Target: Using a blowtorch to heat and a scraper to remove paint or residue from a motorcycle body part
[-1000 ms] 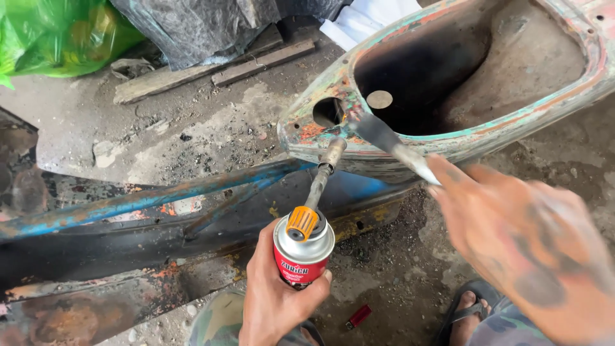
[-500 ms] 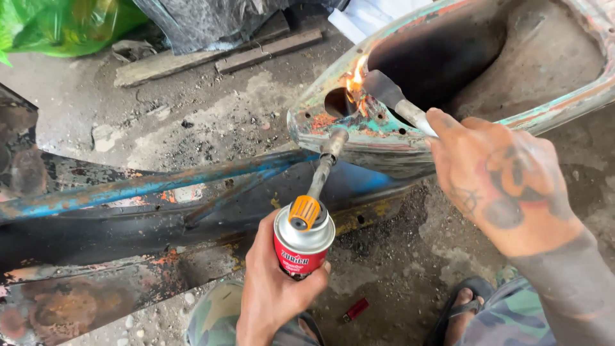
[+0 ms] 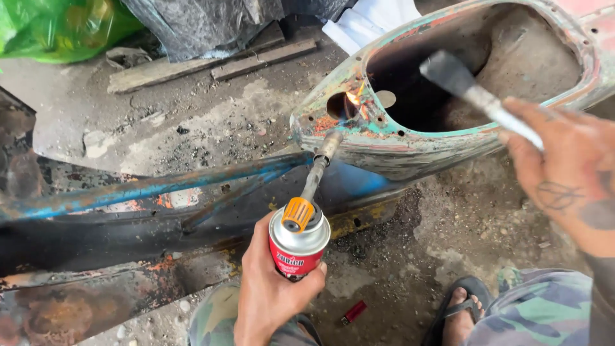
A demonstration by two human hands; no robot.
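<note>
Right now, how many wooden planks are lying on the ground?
2: a longer plank at upper left and a shorter plank just right of it, beside the black plastic sheet. More may be hidden under it.

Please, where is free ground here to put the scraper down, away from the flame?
Bare ground lies left of the flame, between the wooden planks and the blue frame. A smaller patch lies under the scraper, between the painted shell and the sandalled foot. Around the torch canister it is crowded.
</note>
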